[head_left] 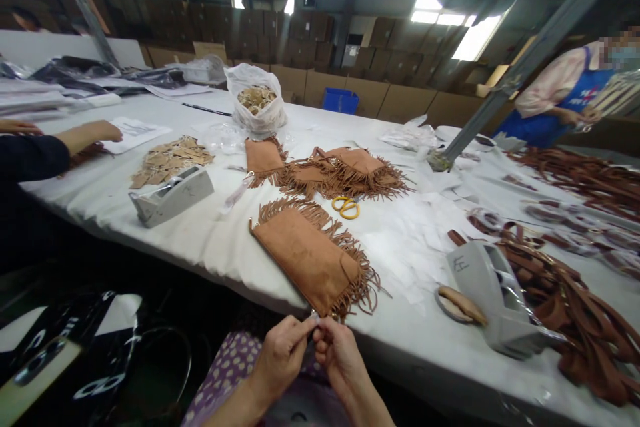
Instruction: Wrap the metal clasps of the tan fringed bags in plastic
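Fringed bag [310,257] between marked tape dispensers [493,313]

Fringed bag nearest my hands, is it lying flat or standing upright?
Lying flat: the fringed bag shows its broad brown face upward, fringe splayed over the white tabletop.

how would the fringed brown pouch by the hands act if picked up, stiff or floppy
The fringed pouch would probably bend yet keep some shape, since its body lies flat with straight edges. Its fringe would likely dangle and swing, as the thin strips curl. It probably won't roll, being flat and rectangular.
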`<state>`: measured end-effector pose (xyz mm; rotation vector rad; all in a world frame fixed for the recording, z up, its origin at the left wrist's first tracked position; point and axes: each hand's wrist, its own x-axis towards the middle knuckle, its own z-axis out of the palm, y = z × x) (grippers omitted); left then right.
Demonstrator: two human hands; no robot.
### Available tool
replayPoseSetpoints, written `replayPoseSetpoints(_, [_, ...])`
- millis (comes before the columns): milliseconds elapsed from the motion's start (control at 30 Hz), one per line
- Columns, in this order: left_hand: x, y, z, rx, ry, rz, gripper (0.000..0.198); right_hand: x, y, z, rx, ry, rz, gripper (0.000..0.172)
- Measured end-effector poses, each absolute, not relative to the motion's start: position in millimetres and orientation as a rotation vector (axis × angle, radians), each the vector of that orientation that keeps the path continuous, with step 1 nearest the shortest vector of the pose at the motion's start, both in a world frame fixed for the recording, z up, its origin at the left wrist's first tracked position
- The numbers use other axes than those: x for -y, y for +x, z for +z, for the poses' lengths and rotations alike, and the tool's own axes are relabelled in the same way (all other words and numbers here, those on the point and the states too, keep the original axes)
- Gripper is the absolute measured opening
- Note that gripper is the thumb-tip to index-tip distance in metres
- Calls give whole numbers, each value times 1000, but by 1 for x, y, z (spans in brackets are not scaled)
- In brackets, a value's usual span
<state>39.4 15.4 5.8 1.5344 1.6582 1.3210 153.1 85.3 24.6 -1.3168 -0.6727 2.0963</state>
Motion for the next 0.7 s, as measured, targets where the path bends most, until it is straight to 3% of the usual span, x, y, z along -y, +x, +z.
replayPoseSetpoints(233, [-22,41,22,-1500,986,1368,23,-78,155,30,717,-1319,2063,41])
replayPoseSetpoints(400, [-6,47,3,-1098,346,1382,43,-77,156,22,730,-1291,2079,39])
replayPoseSetpoints(567, [22,23,-13,-1294,687,1110,37,-82,159,14,691,-1372,2019,40])
replayPoseSetpoints(700, [10,6,11,-1660,802,1208,33,-85,160,15,700,-1386,1970,39])
